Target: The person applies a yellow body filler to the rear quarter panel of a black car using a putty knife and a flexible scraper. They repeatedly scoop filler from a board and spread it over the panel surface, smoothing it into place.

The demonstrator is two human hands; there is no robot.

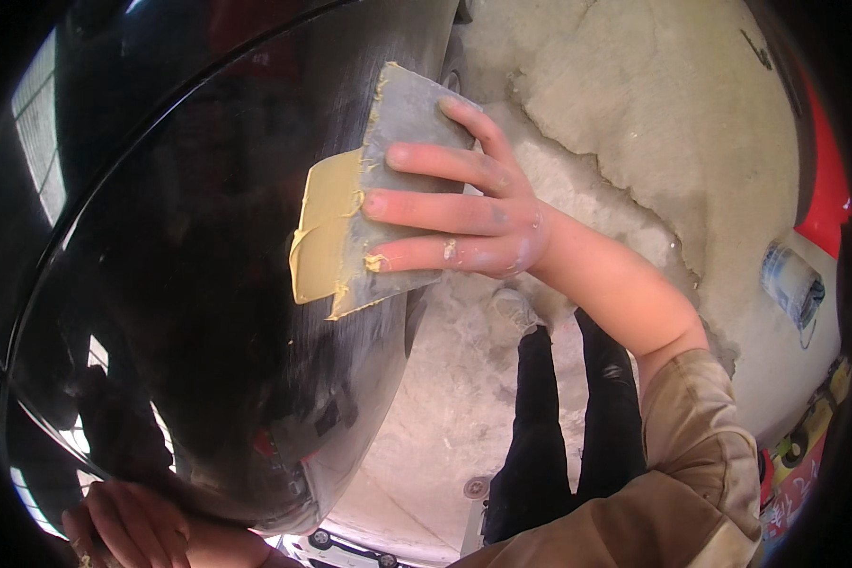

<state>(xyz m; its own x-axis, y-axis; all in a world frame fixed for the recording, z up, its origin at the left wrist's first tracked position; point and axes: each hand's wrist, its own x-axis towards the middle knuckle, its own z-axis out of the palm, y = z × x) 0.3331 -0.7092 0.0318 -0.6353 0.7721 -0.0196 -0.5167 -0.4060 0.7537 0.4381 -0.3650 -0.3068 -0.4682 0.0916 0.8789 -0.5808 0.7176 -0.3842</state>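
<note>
My right hand (513, 216) is at the upper middle of the frame, its fingers (435, 215) spread apart from each other and pressed flat over the grey spreader (402, 123), which they hold; the thumb is hidden behind it. The spreader stands with its left edge at the black panel (199, 303), which fills the left half. A patch of yellow putty (327, 227) lies just beside this edge, and some putty sticks to my lowest fingertip. My hand covers much of the spreader. My left hand (133, 525) is at the lower left, dark, with bent fingers; I cannot tell if they hold something. A curved seam (170, 102) crosses the panel at the upper left. On the right, the cracked floor (634, 85) carries a bucket (790, 284), below a red thing (821, 213). My black trousers (540, 426) hide some floor at the lower middle.
</note>
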